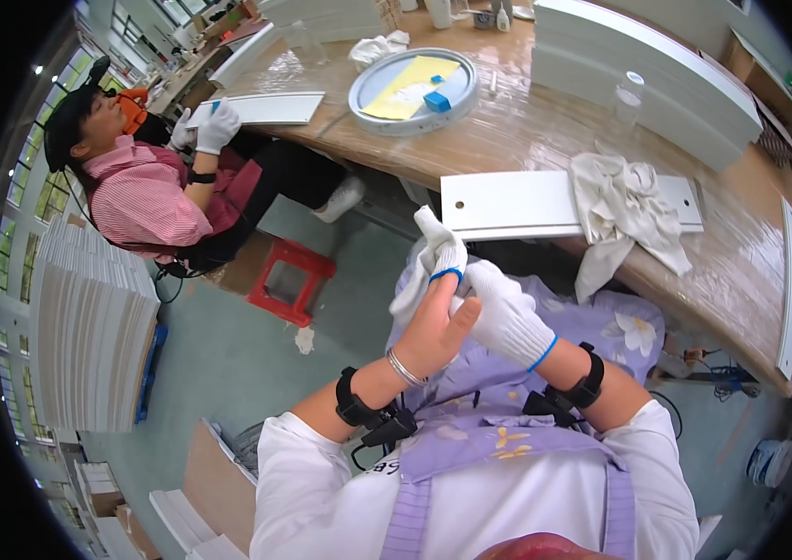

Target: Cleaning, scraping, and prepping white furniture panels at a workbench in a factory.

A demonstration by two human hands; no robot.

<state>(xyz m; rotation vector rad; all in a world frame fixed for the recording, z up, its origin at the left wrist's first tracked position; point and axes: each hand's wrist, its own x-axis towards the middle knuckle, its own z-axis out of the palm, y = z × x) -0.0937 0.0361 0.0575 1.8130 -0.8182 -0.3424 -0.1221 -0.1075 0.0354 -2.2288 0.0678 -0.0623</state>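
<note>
Over the lap, just short of the surface (526, 140), the gloved right hand (508, 317) grips the white glove (438, 252) half pulled onto the bare left hand (433, 327), whose fingers sit inside it.

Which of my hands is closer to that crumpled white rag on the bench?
Right. Your gloved right hand sits below the rag, nearer it; the half-gloved left hand is farther left.

I see open space below my hands at frame centre; above them the white panel (517, 203) and crumpled rag (622, 207) block the table edge (694, 285).
</note>
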